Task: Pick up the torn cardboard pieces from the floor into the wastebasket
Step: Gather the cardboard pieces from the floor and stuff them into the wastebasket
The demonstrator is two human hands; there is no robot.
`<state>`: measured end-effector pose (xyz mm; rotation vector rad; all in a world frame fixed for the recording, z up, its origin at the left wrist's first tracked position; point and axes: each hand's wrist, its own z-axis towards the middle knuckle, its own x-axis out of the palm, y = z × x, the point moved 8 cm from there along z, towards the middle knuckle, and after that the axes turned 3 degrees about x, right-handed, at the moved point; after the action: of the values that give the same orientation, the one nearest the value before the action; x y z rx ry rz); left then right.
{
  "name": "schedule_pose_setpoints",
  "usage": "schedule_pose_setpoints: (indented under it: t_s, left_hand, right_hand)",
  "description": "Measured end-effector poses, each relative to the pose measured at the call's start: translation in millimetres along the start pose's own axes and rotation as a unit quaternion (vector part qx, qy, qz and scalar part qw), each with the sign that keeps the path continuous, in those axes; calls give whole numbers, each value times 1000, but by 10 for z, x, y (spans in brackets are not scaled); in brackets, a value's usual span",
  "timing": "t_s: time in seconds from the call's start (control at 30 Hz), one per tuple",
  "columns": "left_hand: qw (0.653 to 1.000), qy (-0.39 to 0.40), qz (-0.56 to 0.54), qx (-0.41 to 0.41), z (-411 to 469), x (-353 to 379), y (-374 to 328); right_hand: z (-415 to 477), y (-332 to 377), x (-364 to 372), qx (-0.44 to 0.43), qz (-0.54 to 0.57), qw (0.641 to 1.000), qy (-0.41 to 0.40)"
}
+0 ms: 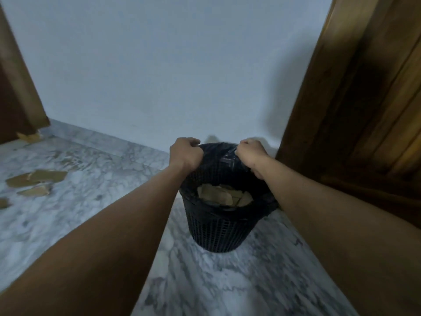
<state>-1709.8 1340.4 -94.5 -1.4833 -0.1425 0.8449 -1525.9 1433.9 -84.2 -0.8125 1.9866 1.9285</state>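
A black mesh wastebasket lined with a black plastic bag stands on the marble floor near the wall. Brown torn cardboard pieces lie inside it. My left hand grips the bag's far left edge in a fist. My right hand grips the bag's far right edge. The bag is pulled up above the basket rim between both hands. More torn cardboard pieces lie on the floor at the left, and a smaller scrap rests by the wooden frame.
A white wall rises right behind the basket. A dark wooden door stands close on the right. Another wooden frame is at the far left. Grey-white marble floor stretches left and towards me.
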Motion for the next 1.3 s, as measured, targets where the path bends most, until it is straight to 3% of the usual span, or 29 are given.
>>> schedule_pose_setpoints:
  t_s: [0.27,0.4,0.5,0.67,0.8,0.93,1.1,1.2,1.3]
  left_hand:
    - [995,-69,77,7,-270,-1254,645]
    - [983,-138,114,-41,-700,-2154,1374]
    - [965,-201,128,-112,-1294,-2858,2068]
    - [904,-302,201,-226,-2676,-3883,3124]
    - [837,-318,313,-316,-3873,-4407,3806]
    - [759,-319,358,-441,-4891,-4763,4312]
    - [692,-338,376,-515,-5511,-5193,4702]
    - [721,-336,324,-512,-5537,-5363,4967]
    - [729,-274,362,-512,-5400,-5268,5071]
  right_hand:
    - [-429,746,1090,-108,-37,992,48]
    - [-776,1038,1912,-192,-54,976,82]
    - [-1060,1105,2649,-209,-67,968,121]
    - [-1875,850,4149,-191,-101,939,266]
    - [-2597,491,5165,-207,-187,887,368]
    - [-2998,166,5793,-240,-336,832,371]
    - [-3272,-107,6221,-274,-397,812,329]
    - [-3484,40,6447,-352,-390,791,315]
    - [-3815,157,6747,-391,-377,765,346]
